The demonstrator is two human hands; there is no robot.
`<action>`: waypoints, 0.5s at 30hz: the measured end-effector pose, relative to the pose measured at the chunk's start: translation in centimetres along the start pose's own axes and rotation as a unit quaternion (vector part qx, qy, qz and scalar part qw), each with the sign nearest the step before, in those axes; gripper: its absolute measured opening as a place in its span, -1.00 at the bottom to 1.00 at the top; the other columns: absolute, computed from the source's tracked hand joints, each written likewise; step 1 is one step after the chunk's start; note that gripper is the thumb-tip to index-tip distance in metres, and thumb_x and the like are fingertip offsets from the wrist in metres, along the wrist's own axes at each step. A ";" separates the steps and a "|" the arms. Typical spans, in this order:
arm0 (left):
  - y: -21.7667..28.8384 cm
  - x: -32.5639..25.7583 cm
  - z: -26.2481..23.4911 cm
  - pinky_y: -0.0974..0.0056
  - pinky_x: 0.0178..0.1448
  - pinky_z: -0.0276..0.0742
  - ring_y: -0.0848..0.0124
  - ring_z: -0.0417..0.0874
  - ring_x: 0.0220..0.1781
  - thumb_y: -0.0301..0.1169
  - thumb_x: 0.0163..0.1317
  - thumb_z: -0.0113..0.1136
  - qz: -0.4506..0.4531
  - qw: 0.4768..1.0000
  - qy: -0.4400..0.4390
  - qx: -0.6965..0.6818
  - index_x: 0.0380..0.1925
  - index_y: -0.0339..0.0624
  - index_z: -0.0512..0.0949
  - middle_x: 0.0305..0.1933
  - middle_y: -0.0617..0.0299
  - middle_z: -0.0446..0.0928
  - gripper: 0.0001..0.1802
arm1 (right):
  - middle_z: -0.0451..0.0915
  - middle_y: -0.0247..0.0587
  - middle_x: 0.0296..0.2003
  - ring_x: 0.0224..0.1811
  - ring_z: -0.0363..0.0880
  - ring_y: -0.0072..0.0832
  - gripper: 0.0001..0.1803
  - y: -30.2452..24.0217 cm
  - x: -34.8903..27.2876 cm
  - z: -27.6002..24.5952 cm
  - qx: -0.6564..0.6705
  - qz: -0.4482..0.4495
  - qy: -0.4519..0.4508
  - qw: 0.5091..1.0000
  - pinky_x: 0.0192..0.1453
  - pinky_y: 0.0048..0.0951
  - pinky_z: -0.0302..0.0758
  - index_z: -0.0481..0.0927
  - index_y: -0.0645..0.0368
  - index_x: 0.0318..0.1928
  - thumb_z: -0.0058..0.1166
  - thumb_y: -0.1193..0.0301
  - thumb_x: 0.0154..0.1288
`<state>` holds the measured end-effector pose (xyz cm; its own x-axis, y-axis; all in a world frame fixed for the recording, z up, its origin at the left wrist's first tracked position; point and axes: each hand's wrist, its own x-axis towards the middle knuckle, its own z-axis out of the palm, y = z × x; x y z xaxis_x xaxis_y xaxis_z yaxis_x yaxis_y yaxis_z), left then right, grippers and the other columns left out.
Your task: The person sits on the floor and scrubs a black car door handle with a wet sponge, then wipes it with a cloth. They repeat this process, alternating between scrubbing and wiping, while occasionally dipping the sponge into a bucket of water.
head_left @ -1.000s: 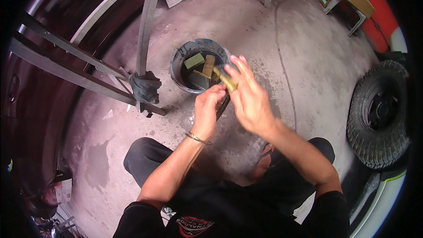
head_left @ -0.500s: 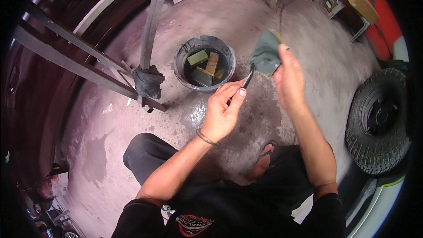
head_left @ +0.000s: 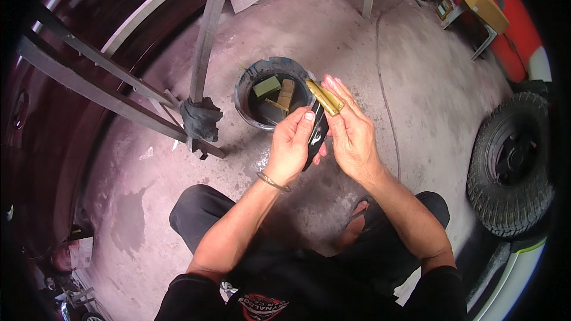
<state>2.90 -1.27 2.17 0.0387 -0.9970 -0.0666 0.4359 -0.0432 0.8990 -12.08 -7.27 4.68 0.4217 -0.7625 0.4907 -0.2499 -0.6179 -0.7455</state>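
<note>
My left hand [head_left: 288, 144] is closed around a slim, glossy black part [head_left: 319, 134], held tilted in front of my body. My right hand [head_left: 357, 142] grips a bent piece of sandpaper [head_left: 325, 96], its yellow-brown back facing up. Its fingers reach round the far side of the black part, and the sandpaper lies against or very near that part's upper end; the exact contact is hidden. Just beyond both hands stands a dark bucket [head_left: 242, 94] of murky water. In it are a green block [head_left: 267, 87] and a wooden block [head_left: 286, 93].
Metal stand legs [head_left: 205, 41] rise at the left, with a dark cloth [head_left: 201, 120] wrapped round one. A spare tyre [head_left: 508, 163] is at the right. Along the floor runs a thin cable [head_left: 385, 92]. A cardboard box [head_left: 479, 3] sits at the far right.
My right hand has brought the sandpaper left and down onto or beside the black part; its yellow-brown back now shows instead of the grey-green face. My left hand has shifted slightly left and nearer me.
</note>
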 end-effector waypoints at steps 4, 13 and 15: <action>-0.1 0.4 0.5 0.41 -0.53 0.52 0.52 0.63 -0.52 -0.19 0.78 -0.08 -0.006 0.998 0.039 0.055 0.06 -0.27 0.56 -0.23 0.18 0.71 -0.64 | 0.46 0.19 0.52 0.66 0.31 0.13 -0.55 1.0 0.5 -0.6 0.035 0.040 -0.030 0.998 0.70 -0.06 0.30 0.57 0.33 0.44 0.03 0.43 0.67; -0.6 0.9 -0.8 0.29 0.17 0.69 0.43 0.76 0.05 -0.09 0.73 -0.06 -0.023 0.995 0.098 0.022 0.24 -0.27 0.61 0.16 0.18 0.73 -0.51 | 0.30 0.14 0.63 0.75 0.11 0.11 -0.47 1.0 0.5 0.9 -0.055 -0.046 -0.065 0.995 0.77 0.02 0.18 0.47 0.28 0.54 -0.04 0.40 0.68; -0.4 0.7 -0.9 0.21 0.30 0.63 0.38 0.73 0.15 0.13 0.71 -0.14 -0.047 0.994 0.097 -0.008 0.20 -0.26 0.59 0.17 0.17 0.71 -0.35 | 0.28 0.11 0.64 0.76 0.08 0.07 -0.47 0.5 2.8 0.2 0.066 0.090 -0.055 0.992 0.76 -0.03 0.22 0.48 0.29 0.53 -0.02 0.37 0.67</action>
<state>3.58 -1.84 1.36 0.1688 -0.9577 -0.2331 0.4600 -0.1326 0.8780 -10.84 -9.67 5.64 0.4749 -0.8283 0.2975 -0.2162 -0.4374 -0.8729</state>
